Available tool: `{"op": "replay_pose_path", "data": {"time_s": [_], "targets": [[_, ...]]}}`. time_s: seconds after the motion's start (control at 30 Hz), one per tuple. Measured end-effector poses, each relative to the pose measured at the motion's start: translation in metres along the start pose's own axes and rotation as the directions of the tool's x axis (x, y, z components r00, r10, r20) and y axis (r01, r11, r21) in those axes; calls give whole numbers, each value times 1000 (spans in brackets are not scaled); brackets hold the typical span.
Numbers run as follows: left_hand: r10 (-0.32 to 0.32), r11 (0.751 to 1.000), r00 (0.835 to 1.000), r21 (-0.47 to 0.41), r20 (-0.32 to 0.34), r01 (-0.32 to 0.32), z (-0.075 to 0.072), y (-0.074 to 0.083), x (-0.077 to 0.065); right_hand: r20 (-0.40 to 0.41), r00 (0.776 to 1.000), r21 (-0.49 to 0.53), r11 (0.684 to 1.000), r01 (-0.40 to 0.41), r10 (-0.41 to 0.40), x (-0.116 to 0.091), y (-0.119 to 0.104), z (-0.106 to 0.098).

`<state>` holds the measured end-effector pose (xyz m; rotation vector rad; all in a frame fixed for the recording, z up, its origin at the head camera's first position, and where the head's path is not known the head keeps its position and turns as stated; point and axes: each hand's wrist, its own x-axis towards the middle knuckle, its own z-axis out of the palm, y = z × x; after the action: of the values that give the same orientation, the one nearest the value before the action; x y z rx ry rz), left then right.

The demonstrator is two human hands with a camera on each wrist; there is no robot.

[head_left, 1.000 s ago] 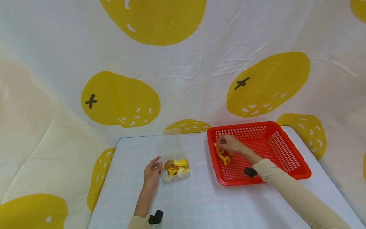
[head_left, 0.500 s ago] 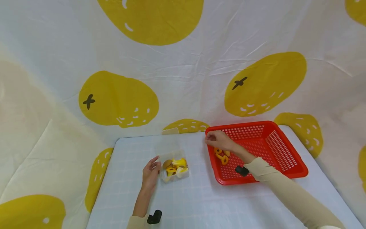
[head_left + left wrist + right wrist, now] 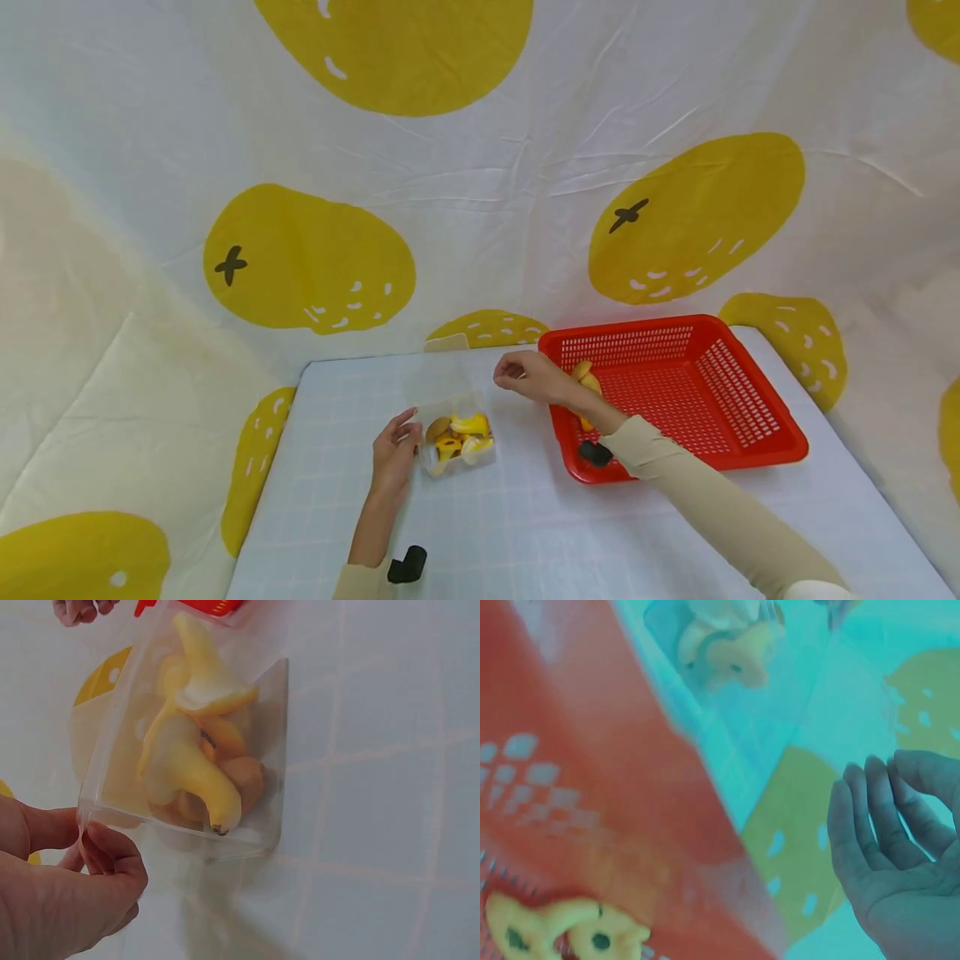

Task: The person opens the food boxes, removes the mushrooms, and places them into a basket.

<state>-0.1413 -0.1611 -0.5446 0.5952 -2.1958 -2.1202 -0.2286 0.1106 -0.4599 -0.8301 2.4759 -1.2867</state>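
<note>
On the table stands a clear plastic box [image 3: 459,468] holding several smooth yellow and brown pieces [image 3: 468,423], some banana-like with dark tips. My left hand [image 3: 396,457] is at the box's left side; the left wrist view shows thumb and fingers pinching its rim. Above the table, between the box and a red basket [image 3: 675,400], hangs my right hand [image 3: 531,377]. Its fingers curve loosely towards the thumb, and nothing shows between them in the right wrist view. Yellow pieces [image 3: 604,930] lie in the basket, partly hidden by the right forearm in the head view.
The red basket has raised, perforated walls and takes up the right side of the table [image 3: 510,533]. Behind the box is its transparent lid [image 3: 437,379]. A white cloth with a yellow fruit print [image 3: 322,258] hangs behind the table.
My right hand has left the basket, passing over its left rim and moving left towards the box. The left hand stays at the box's side.
</note>
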Motion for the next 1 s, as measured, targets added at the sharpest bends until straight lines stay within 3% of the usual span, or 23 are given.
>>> {"op": "replay_pose_path", "data": {"time_s": [0.3, 0.63, 0.83, 1.0], "targets": [[-59, 997, 998, -44, 2, 59, -2, 4, 0, 57, 995, 10, 996, 86, -87, 15, -7, 31], [-70, 996, 998, -55, 3, 70, 0, 3, 2, 180, 982, 51, 997, 51, -59, 25, -6, 65], [-61, 995, 998, -83, 1, 60, 1, 3, 3, 226, 973, -32, 998, 52, -44, 29, -4, 79], [-61, 995, 998, -73, -3, 61, 1, 2, 2, 266, 961, -162, 979, 121, -75, 31, -7, 88]]}}
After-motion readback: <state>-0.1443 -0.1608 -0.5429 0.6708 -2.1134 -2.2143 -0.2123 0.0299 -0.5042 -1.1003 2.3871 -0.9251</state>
